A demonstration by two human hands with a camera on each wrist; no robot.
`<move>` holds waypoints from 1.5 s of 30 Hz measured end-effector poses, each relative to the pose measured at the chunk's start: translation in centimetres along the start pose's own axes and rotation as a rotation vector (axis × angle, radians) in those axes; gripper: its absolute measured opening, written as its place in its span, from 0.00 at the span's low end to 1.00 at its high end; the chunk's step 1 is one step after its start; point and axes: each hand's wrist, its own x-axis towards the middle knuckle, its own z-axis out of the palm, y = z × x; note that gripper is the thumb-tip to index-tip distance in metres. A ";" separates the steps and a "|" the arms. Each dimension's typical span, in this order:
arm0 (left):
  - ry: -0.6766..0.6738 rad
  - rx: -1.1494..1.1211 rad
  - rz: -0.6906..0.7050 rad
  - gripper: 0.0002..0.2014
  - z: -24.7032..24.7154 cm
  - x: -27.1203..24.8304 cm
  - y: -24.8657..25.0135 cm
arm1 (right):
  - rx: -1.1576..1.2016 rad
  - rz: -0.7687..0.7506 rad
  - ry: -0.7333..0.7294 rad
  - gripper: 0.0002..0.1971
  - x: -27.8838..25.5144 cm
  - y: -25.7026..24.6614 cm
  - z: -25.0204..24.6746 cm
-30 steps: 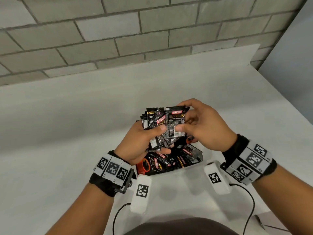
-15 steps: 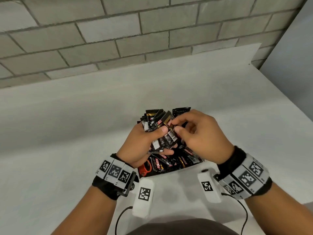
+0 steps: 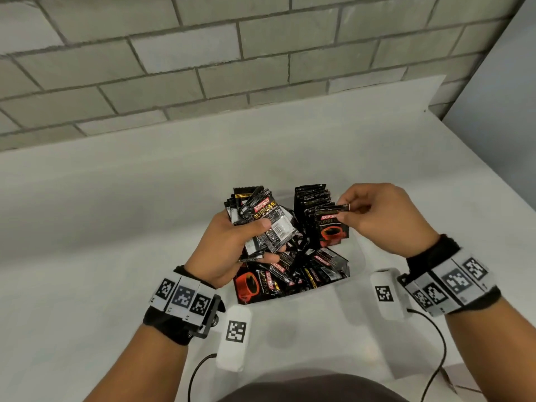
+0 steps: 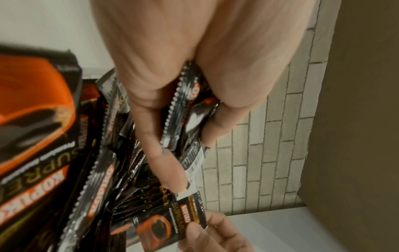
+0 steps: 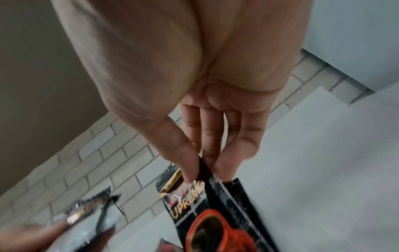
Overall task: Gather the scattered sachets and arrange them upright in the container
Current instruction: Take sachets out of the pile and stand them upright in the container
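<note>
My left hand [image 3: 232, 245] grips a thick bunch of black coffee sachets [image 3: 266, 219] above the white container [image 3: 355, 256]. The bunch of sachets [image 4: 190, 122] fans out between thumb and fingers in the left wrist view. My right hand [image 3: 377, 216] pinches one sachet [image 3: 332, 230] by its top edge, red cup print facing me, just in front of a row of upright sachets [image 3: 313, 198] at the container's right side. That pinched sachet [image 5: 215, 213] hangs below my fingertips in the right wrist view. Loose sachets [image 3: 290, 274] lie jumbled in the container's near part.
The container sits on a white table [image 3: 116, 227] that runs back to a grey block wall [image 3: 203, 68]. A larger black and orange pack [image 3: 252, 285] lies at the container's near left corner. Cables trail from both wrist units near the table's front edge.
My right hand has pulled one sachet out of the bunch and carried it right, toward the upright row. The left hand keeps the bunch in place.
</note>
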 end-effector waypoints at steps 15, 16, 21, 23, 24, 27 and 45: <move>-0.002 0.022 -0.021 0.14 -0.1 0.0 0.0 | -0.407 -0.103 -0.100 0.15 1.9 1.7 1.7; -0.003 0.024 -0.022 0.14 -0.1 0.0 0.0 | -0.401 -0.101 -0.095 0.18 2.0 1.7 1.6; -0.031 0.040 -0.024 0.12 0.3 0.1 0.0 | -0.332 -0.073 -0.138 0.30 1.9 0.6 0.1; -0.042 0.036 -0.029 0.13 0.6 0.1 0.0 | -0.240 -0.106 -0.087 0.24 1.4 -0.4 -0.3; -0.049 0.030 -0.028 0.13 0.8 0.1 0.0 | -0.151 -0.121 -0.061 0.20 1.0 -1.3 -0.4; -0.083 0.011 -0.029 0.15 1.3 0.2 0.0 | 0.109 -0.115 -0.126 0.17 -0.1 -3.9 0.3; -0.043 -0.035 -0.004 0.14 1.4 0.3 -0.6 | 0.200 -0.148 0.117 0.15 -0.8 -3.9 2.3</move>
